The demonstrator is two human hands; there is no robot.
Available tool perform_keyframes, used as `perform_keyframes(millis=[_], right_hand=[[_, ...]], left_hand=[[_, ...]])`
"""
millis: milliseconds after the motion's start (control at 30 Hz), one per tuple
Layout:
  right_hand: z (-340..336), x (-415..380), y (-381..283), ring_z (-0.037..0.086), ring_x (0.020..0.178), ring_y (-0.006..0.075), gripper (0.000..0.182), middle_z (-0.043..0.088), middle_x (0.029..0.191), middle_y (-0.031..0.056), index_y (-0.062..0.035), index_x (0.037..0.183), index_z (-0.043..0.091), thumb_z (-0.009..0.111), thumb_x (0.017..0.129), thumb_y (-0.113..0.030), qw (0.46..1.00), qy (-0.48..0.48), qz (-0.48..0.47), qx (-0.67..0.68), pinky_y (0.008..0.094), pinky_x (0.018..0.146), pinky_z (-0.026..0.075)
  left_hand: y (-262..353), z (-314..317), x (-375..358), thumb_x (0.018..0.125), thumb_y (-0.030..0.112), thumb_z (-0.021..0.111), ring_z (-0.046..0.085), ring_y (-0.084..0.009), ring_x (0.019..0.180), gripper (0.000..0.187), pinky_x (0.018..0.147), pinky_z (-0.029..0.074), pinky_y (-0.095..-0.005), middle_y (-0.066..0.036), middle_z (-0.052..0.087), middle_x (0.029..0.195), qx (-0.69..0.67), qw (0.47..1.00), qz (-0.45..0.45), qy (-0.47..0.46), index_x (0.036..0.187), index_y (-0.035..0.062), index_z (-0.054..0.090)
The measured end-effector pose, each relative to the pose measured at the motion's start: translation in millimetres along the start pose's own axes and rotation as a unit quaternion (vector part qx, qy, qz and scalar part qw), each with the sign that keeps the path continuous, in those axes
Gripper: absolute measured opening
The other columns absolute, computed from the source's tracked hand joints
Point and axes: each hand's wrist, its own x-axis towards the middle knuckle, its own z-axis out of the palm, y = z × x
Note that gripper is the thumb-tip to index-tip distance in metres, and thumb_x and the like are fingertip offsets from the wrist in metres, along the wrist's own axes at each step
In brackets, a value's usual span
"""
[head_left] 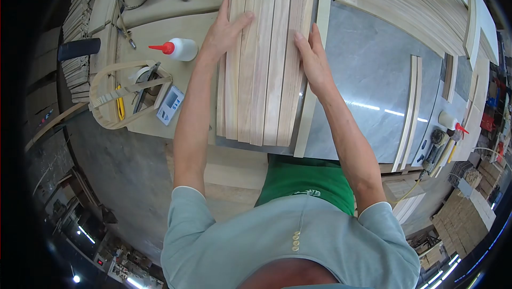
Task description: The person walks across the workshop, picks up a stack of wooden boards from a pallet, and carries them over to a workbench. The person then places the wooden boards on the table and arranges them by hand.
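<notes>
The grip of the left hand (pixel 223 33) is open, fingers extended along the left side of the strips (pixel 261 75), with the thumb over their top face. The grip of the right hand (pixel 314 65) is open too, its thumb at the right edge of the strips and its forefinger extended forward. The strips are pale wood, lying side by side lengthwise on the counter (pixel 362 75), between the two grips and reaching back toward the person.

Just right of the right grip, a pale bar (pixel 306 123) runs alongside the strips. Farther right lie two slats (pixel 407 102), and beyond the right grip, ahead and to the right, is a pile of wood (pixel 416 9). Left of the left grip is a white bottle (pixel 184 49) with a red nozzle, lying on its side. Nearer the person are a display device (pixel 170 105) and a curved wooden frame (pixel 109 125).
</notes>
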Motion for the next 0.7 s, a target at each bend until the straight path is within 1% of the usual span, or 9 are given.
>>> perform_keyframes(millis=[100,133,233,333,433,533,600,633,700], right_hand=[[4,4,-5,0.030,0.134,0.0332,0.092,0.025,0.144,0.0286,0.0055,0.144,0.001,0.051,0.087,-0.046,0.999,-0.020,-0.028,-0.004,0.0338,0.108,0.025],[6,3,-7,0.033,0.132,0.0330,0.091,0.029,0.142,0.0284,0.0057,0.144,0.002,0.052,0.087,-0.045,0.999,-0.033,-0.038,-0.008,0.0335,0.108,0.026],[6,-2,-19,0.038,0.127,0.0256,0.069,0.039,0.135,0.0214,0.0007,0.143,0.016,0.047,0.093,-0.036,0.999,-0.046,-0.012,-0.015,0.0327,0.105,0.029],[-2,1,-11,0.036,0.129,0.0250,0.071,0.035,0.139,0.0197,-0.0007,0.144,0.013,0.044,0.094,-0.040,0.996,-0.070,-0.009,-0.053,0.0336,0.105,0.029],[-8,1,-8,0.028,0.135,0.0315,0.094,0.021,0.146,0.0271,0.0077,0.143,-0.002,0.049,0.089,-0.051,0.998,-0.053,0.017,0.010,0.0335,0.108,0.026],[-8,-3,9,0.022,0.138,0.0314,0.098,0.015,0.149,0.0268,0.0088,0.142,-0.004,0.048,0.089,-0.055,0.998,-0.059,-0.008,0.027,0.0338,0.110,0.023],[-6,-11,8,0.022,0.138,0.0315,0.096,0.016,0.148,0.0269,0.0093,0.142,-0.003,0.047,0.089,-0.054,0.998,-0.058,-0.013,0.028,0.0334,0.110,0.022],[-3,-15,9,0.021,0.138,0.0315,0.095,0.017,0.148,0.0270,0.0095,0.142,-0.002,0.047,0.090,-0.053,0.998,-0.057,-0.014,0.029,0.0333,0.110,0.022],[10,-17,14,0.023,0.137,0.0317,0.094,0.020,0.147,0.0269,0.0096,0.142,-0.002,0.046,0.090,-0.052,1.000,-0.021,-0.018,-0.008,0.0330,0.109,0.022]], left_hand=[[5,7,2,0.084,0.040,0.064,0.043,-0.0247,0.125,0.088,0.104,0.032,-0.0327,-0.020,0.042,0.137,0.012,0.999,0.030,0.005,0.145,-0.0016,0.016],[8,8,0,0.084,0.040,0.063,0.043,-0.0245,0.125,0.087,0.104,0.032,-0.0328,-0.019,0.043,0.136,0.010,1.000,0.029,0.004,0.145,-0.0013,0.016],[15,9,-1,0.085,0.041,0.063,0.043,-0.0241,0.124,0.086,0.103,0.032,-0.0329,-0.018,0.044,0.136,-0.007,1.000,0.022,-0.012,0.145,-0.0001,0.017],[15,8,-5,0.086,0.042,0.062,0.041,-0.0231,0.126,0.085,0.104,0.032,-0.0325,-0.017,0.041,0.138,-0.054,0.998,-0.005,-0.023,0.145,0.0014,0.017],[26,8,-12,0.087,0.043,0.061,0.039,-0.0216,0.128,0.084,0.104,0.031,-0.0318,-0.014,0.036,0.142,-0.113,0.993,-0.012,-0.014,0.146,0.0028,0.017],[12,-4,-25,0.087,0.043,0.061,0.036,-0.0203,0.129,0.084,0.105,0.030,-0.0317,-0.012,0.034,0.143,-0.134,0.990,-0.036,-0.017,0.146,0.0035,0.017],[1,-8,-36,0.087,0.043,0.061,0.035,-0.0195,0.129,0.085,0.105,0.030,-0.0319,-0.012,0.035,0.143,-0.130,0.989,-0.066,-0.023,0.146,0.0034,0.016],[-3,-7,-41,0.087,0.043,0.061,0.036,-0.0195,0.129,0.084,0.105,0.030,-0.0319,-0.011,0.036,0.142,-0.152,0.985,-0.077,-0.028,0.146,0.0038,0.017],[-2,-5,-51,0.086,0.041,0.062,0.038,-0.0196,0.128,0.082,0.105,0.030,-0.0319,-0.011,0.038,0.141,-0.194,0.975,-0.096,-0.039,0.146,0.0045,0.018]])
